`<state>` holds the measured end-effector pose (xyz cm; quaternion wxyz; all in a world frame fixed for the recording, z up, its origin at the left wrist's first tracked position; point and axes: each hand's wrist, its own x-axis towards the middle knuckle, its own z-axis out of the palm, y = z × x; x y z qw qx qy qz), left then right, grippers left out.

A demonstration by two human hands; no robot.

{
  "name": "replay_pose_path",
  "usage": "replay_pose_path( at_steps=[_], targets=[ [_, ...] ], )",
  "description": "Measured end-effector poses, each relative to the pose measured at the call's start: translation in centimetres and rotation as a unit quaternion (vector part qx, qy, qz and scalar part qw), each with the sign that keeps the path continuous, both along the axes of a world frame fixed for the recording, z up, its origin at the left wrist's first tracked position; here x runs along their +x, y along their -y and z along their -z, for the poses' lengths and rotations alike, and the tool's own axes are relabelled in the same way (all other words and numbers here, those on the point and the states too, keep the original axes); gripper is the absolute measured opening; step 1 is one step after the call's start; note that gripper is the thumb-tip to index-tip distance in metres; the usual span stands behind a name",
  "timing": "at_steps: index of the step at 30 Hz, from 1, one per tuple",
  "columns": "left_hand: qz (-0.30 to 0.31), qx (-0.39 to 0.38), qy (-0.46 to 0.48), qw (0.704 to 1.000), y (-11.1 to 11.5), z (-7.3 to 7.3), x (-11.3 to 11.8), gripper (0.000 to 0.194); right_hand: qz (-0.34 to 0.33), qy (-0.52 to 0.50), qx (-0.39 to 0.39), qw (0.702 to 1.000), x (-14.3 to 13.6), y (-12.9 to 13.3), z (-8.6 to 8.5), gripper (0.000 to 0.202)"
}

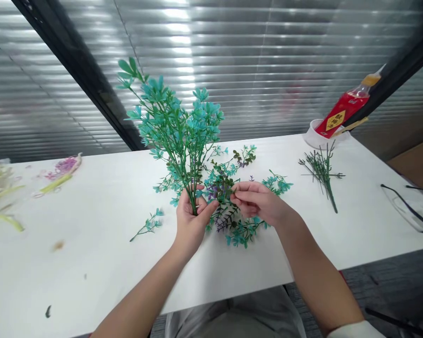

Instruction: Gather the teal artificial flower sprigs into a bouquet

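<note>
A bunch of artificial teal-green stems (183, 126) stands upright in my left hand (193, 220), whose fingers wrap round the lower stalks. To its right my right hand (255, 202) pinches at a sprig with dark green leaves and purple bits (220, 188); the exact piece between the fingertips is too small to tell. Loose teal sprigs (245, 232) lie on the white table under and around both hands. One separate teal sprig (148, 225) lies to the left of my left hand.
Bare dark green stems (322, 171) lie at the right, near eyeglasses (409, 206). Behind them a red-labelled bottle (348, 110) leans in a clear plastic bowl (315, 136). Yellow strips (0, 183) and a wrapped purple flower bundle (65, 169) lie at the left. Blinds stand behind the table.
</note>
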<state>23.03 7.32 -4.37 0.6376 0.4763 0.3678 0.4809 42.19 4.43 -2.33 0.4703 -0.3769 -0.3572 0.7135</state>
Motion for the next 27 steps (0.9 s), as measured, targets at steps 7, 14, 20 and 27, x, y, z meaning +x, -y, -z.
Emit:
replay_pose_path(
  at_steps=[7, 14, 20, 27],
  targets=[
    [-0.005, -0.02, 0.01, 1.0, -0.1, -0.3, 0.1, 0.045, 0.104, -0.08, -0.006, 0.991, 0.5, -0.5, -0.2, 0.014],
    [-0.011, -0.045, 0.01, 0.999, -0.1, -0.3, 0.0, 0.043, 0.158, -0.17, -0.004, 0.973, 0.6, -0.2, -1.2, 0.013],
    [-0.03, -0.063, 0.021, 0.997, -0.2, -0.3, 0.1, 0.044, 0.217, -0.19, -0.012, 0.958, 0.9, -0.2, -1.5, 0.013],
    [-0.045, -0.068, 0.034, 0.996, -0.3, -0.3, 0.2, 0.043, 0.246, -0.188, -0.018, 0.951, 0.7, -0.4, -1.8, 0.015]
  ],
)
